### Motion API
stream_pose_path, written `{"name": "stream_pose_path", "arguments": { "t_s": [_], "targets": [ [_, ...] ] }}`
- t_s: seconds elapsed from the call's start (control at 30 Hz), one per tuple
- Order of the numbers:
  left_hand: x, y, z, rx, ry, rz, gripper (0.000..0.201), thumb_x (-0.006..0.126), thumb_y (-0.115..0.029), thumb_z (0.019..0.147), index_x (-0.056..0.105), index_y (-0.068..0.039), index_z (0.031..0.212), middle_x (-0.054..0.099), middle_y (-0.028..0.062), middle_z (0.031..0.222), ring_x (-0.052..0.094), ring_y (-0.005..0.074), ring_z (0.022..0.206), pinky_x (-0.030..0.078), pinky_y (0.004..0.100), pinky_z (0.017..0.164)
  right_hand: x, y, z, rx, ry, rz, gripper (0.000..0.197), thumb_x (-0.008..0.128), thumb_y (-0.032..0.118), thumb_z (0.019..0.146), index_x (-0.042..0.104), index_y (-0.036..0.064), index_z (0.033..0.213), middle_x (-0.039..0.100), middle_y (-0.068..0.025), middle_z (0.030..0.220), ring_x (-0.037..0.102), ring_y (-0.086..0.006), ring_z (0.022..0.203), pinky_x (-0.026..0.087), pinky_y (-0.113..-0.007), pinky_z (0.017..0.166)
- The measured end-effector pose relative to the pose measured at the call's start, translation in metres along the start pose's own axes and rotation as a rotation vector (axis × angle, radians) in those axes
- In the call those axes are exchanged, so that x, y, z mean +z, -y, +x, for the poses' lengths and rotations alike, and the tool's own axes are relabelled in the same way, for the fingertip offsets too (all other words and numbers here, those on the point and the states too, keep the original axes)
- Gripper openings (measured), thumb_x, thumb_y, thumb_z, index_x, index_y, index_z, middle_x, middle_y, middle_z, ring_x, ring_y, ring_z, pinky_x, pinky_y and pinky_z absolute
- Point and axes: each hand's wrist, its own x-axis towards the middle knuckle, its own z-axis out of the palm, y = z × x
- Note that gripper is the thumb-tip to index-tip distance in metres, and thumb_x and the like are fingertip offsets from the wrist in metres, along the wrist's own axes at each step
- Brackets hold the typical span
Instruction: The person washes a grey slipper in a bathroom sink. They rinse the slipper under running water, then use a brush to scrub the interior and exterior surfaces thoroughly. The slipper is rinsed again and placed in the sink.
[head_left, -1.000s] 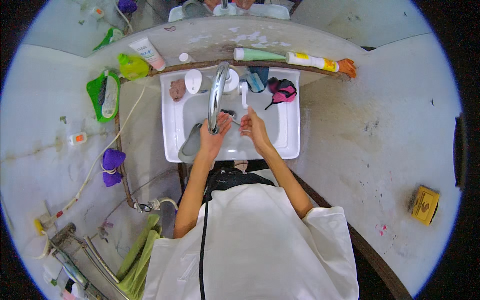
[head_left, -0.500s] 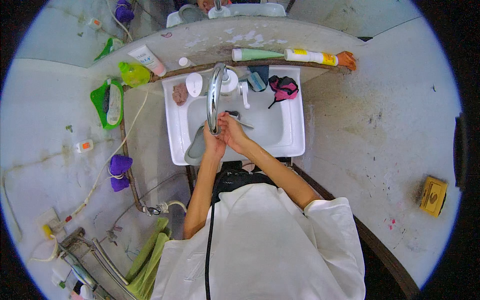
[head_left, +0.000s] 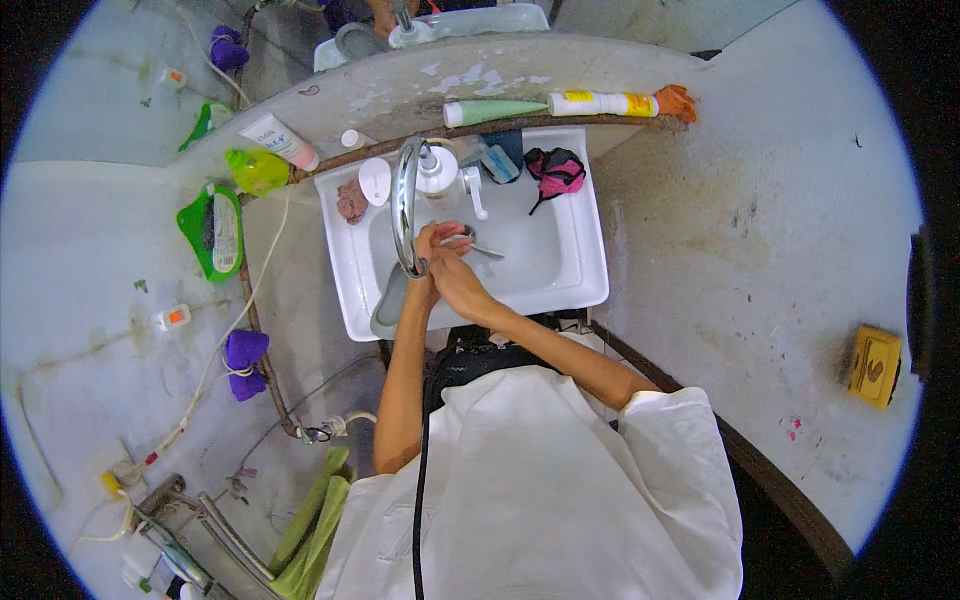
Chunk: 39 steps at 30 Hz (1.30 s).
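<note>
Over the white sink (head_left: 592, 240), my two hands are together just beside the end of the curved chrome faucet (head_left: 404, 200). My left hand (head_left: 443, 238) is open, its fingers stretched out toward the right over the basin. Below it my right hand (head_left: 462, 285) closes around my left wrist; part of its fingers is hidden. A grey rounded object (head_left: 388, 305) lies at the sink's front left, partly behind my left forearm. Near my left fingertips is the dark drain (head_left: 469, 233), with a thin pale strip (head_left: 488, 250) beside it. Whether water runs I cannot make out.
The sink's back ledge holds a brown crumpled cloth (head_left: 351, 202), a white oval piece (head_left: 375, 181), a white-blue packet (head_left: 500, 163) and a pink-black cloth (head_left: 560, 175). Above stand tubes, including a green one (head_left: 495, 112). A yellow-green bottle (head_left: 258, 171) hangs near the left pipe.
My left hand's fingers have spread out toward the right. My right hand has slid down from the left hand to its wrist. The whole view has shifted slightly.
</note>
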Motion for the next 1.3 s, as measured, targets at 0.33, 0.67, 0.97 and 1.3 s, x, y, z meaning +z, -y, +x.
{"name": "stream_pose_path", "arguments": {
  "t_s": [0.33, 0.67, 0.97, 1.3],
  "targets": [
    [0.001, 0.013, -0.011, -0.057, -0.152, -0.193, 0.060, 0.042, -0.051, 0.097, 0.048, -0.001, 0.129, 0.054, 0.0148, 0.125, 0.055, 0.0286, 0.110, 0.045, 0.0397, 0.097, 0.044, -0.087, 0.056, -0.417, -0.007, -0.444, 0.044, 0.035, 0.030, 0.097, 0.046, -0.0046, 0.122, 0.052, -0.0276, 0.126, 0.046, -0.0453, 0.120, 0.029, -0.053, 0.106],
    [-0.015, 0.030, -0.001, -0.002, -0.363, 0.123, 0.065, 0.041, -0.055, 0.094, 0.042, -0.004, 0.135, 0.048, 0.0182, 0.132, 0.048, 0.0328, 0.117, 0.043, 0.0447, 0.097, 0.026, -0.054, 0.042, 0.187, 0.059, 0.426, 0.055, 0.031, 0.043, 0.102, 0.028, 0.0093, 0.146, 0.053, -0.0147, 0.130, 0.050, -0.0324, 0.121, 0.041, -0.043, 0.102],
    [-0.020, -0.006, 0.011, -0.129, -0.107, -0.080, 0.032, 0.053, -0.030, 0.092, 0.038, -0.017, 0.066, 0.041, -0.0023, 0.062, 0.044, 0.0130, 0.063, 0.038, 0.0296, 0.059, -0.069, -0.011, 0.017, 0.042, 0.377, -0.036, 0.032, 0.047, 0.020, 0.098, 0.057, 0.0006, 0.121, 0.068, -0.0105, 0.104, 0.068, -0.0222, 0.087, 0.054, -0.034, 0.077],
    [0.037, -0.002, 0.017, -0.234, -0.334, -0.372, 0.036, 0.039, -0.022, 0.101, 0.036, -0.017, 0.066, 0.025, -0.0049, 0.053, 0.025, 0.0107, 0.044, 0.026, 0.0267, 0.041, -0.122, 0.103, -0.002, -0.286, 0.546, -0.871, 0.020, 0.049, 0.015, 0.092, 0.057, -0.0023, 0.097, 0.067, -0.0200, 0.092, 0.066, -0.0361, 0.084, 0.052, -0.047, 0.070]
  ]
}}
